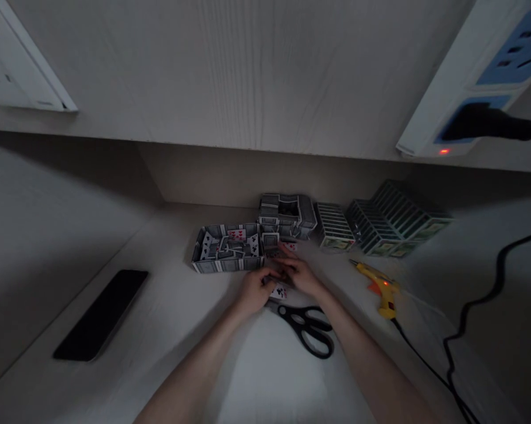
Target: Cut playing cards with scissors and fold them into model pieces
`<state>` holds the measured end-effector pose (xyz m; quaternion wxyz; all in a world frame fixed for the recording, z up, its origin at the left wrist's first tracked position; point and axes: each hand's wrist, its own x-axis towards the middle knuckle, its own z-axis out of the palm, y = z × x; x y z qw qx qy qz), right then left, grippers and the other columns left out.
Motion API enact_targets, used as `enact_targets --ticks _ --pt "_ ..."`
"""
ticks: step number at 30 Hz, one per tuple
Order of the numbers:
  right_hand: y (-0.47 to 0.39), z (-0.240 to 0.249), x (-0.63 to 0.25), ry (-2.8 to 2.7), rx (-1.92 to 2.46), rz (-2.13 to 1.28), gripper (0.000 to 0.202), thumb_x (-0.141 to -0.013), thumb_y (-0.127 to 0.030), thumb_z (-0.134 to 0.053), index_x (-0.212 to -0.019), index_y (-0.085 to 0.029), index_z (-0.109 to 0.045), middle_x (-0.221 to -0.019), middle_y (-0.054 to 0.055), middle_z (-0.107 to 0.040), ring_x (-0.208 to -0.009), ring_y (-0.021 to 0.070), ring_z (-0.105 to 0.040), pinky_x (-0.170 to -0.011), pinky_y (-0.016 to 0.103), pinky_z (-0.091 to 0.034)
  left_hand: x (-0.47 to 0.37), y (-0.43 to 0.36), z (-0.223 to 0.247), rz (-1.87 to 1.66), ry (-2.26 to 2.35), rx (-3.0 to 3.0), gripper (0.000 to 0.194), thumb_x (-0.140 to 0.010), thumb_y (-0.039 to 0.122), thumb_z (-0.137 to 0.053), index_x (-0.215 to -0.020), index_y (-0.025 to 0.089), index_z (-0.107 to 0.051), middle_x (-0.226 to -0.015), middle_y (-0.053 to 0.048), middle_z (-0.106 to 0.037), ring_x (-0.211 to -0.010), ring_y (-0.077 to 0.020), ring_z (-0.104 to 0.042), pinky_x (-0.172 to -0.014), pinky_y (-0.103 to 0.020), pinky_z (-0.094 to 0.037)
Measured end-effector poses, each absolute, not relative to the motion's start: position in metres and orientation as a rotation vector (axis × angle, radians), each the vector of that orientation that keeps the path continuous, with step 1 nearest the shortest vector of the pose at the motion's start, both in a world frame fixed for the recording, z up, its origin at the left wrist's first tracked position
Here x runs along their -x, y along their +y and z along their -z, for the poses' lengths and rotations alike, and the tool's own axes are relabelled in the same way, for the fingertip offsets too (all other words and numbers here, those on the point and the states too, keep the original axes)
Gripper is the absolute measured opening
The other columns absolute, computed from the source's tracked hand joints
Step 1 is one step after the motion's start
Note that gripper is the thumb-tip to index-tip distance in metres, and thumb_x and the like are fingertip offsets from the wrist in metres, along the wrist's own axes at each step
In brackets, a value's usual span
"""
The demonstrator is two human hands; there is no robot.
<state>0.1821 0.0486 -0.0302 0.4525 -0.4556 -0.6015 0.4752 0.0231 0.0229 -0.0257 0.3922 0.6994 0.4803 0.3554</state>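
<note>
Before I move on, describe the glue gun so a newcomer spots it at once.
Start at the white power strip, upper right. Below it on the desk, right of the right hand, lies the glue gun. Its yellow body and orange trigger set it apart from the black-handled scissors.

the scene is dimly lit and grey, with a pale soft sheen cast on the near tabletop [274, 377]. the recess is sunk in shadow, darkest at its sides. small red glows are shown on the power strip [446, 112] and glue gun [384, 288]. fine card detail is softened, and edges are stretched by wide-angle distortion.
</note>
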Motion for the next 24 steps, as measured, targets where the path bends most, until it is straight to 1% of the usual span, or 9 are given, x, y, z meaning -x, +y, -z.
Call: enact_targets --ticks 3,5,7,10,13,16,19,22,24 --pt "0.05 0.032 -0.181 -1.441 1.153 -1.166 0.026 -0.071 -0.024 -0.052 -0.091 -0.027 -0.069 -0.125 0.001 -0.053 -0.085 0.0175 -0.059 -0.063 0.031 -0.05 -0.021 0.024 0.023 -0.871 1.19 -1.726 0.027 -0.068 0.011 -0.047 -0.084 0.018 -0.067 -0.079 0.0 -0.068 -0.069 -0.0137 -0.059 -0.063 -0.023 -0.044" --pt "0.05 0.035 -0.183 -1.386 1.168 -1.096 0.024 -0.07 -0.027 -0.056 -0.09 -0.024 -0.069 -0.12 0.003 -0.057 -0.091 0.019 -0.058 -0.069 0.031 -0.049 -0.021 0.025 0.021 -0.904 1.16 -1.641 0.026 -0.067 0.012 -0.046 -0.083 0.016 -0.067 -0.078 -0.001 -0.067 -0.069 -0.0132 -0.058 -0.061 -0.022 -0.044" --pt "0.047 0.038 -0.187 -1.274 1.185 -1.041 0.023 -0.068 -0.029 -0.059 -0.089 -0.023 -0.068 -0.113 0.004 -0.06 -0.091 0.0196 -0.057 -0.073 0.032 -0.047 -0.02 0.027 0.019 -0.965 1.151 -1.502 0.026 -0.066 0.012 -0.046 -0.082 0.014 -0.066 -0.078 -0.001 -0.067 -0.07 -0.0131 -0.058 -0.059 -0.021 -0.045" --pt "0.04 0.043 -0.194 -0.991 1.165 -1.118 0.024 -0.067 -0.033 -0.061 -0.088 -0.023 -0.066 -0.097 0.004 -0.064 -0.069 0.0164 -0.057 -0.063 0.031 -0.046 -0.02 0.029 0.016 -1.037 1.17 -1.236 0.026 -0.067 0.018 -0.047 -0.087 0.013 -0.063 -0.079 -0.002 -0.065 -0.065 -0.0131 -0.059 -0.051 -0.021 -0.046" --pt "0.034 0.043 -0.202 -0.824 1.108 -1.182 0.022 -0.062 -0.033 -0.064 -0.081 -0.023 -0.062 -0.077 0.002 -0.064 -0.059 0.0144 -0.053 -0.053 0.027 -0.042 -0.019 0.032 0.016 -1.084 1.176 -1.06 0.027 -0.069 0.024 -0.048 -0.091 0.013 -0.06 -0.075 -0.002 -0.064 -0.054 -0.0114 -0.057 -0.044 -0.021 -0.046" --pt "0.03 0.039 -0.205 -0.825 1.102 -1.19 0.02 -0.058 -0.031 -0.067 -0.073 -0.023 -0.055 -0.069 -0.001 -0.059 -0.056 0.0131 -0.051 -0.049 0.025 -0.038 -0.019 0.034 0.015 -1.117 1.178 -0.979 0.024 -0.07 0.026 -0.049 -0.089 0.014 -0.058 -0.07 -0.001 -0.063 -0.047 -0.0103 -0.055 -0.042 -0.021 -0.045" --pt "0.029 0.036 -0.199 -0.875 1.114 -1.19 0.028 -0.054 -0.03 -0.071 -0.07 -0.022 -0.05 -0.064 -0.003 -0.055 -0.055 0.0129 -0.05 -0.049 0.024 -0.037 -0.019 0.034 0.014 -1.098 1.173 -0.969 0.023 -0.071 0.027 -0.049 -0.088 0.015 -0.057 -0.069 0.0 -0.063 -0.045 -0.0094 -0.055 -0.042 -0.021 -0.045" --pt "0.028 0.034 -0.189 -1.0 1.153 -1.14 0.032 -0.051 -0.029 -0.075 -0.069 -0.022 -0.05 -0.062 -0.003 -0.053 -0.056 0.0128 -0.048 -0.05 0.024 -0.037 -0.021 0.032 0.015 -1.06 1.17 -1.046 0.023 -0.072 0.029 -0.048 -0.089 0.016 -0.057 -0.071 0.0 -0.063 -0.045 -0.0086 -0.053 -0.043 -0.021 -0.045" --pt "0.028 0.035 -0.183 -1.128 1.197 -1.072 0.029 -0.054 -0.03 -0.074 -0.069 -0.022 -0.05 -0.062 -0.003 -0.053 -0.056 0.0128 -0.048 -0.051 0.024 -0.038 -0.021 0.03 0.016 -1.04 1.158 -1.121 0.024 -0.073 0.03 -0.048 -0.09 0.016 -0.057 -0.074 0.0 -0.062 -0.048 -0.0094 -0.054 -0.044 -0.021 -0.046"
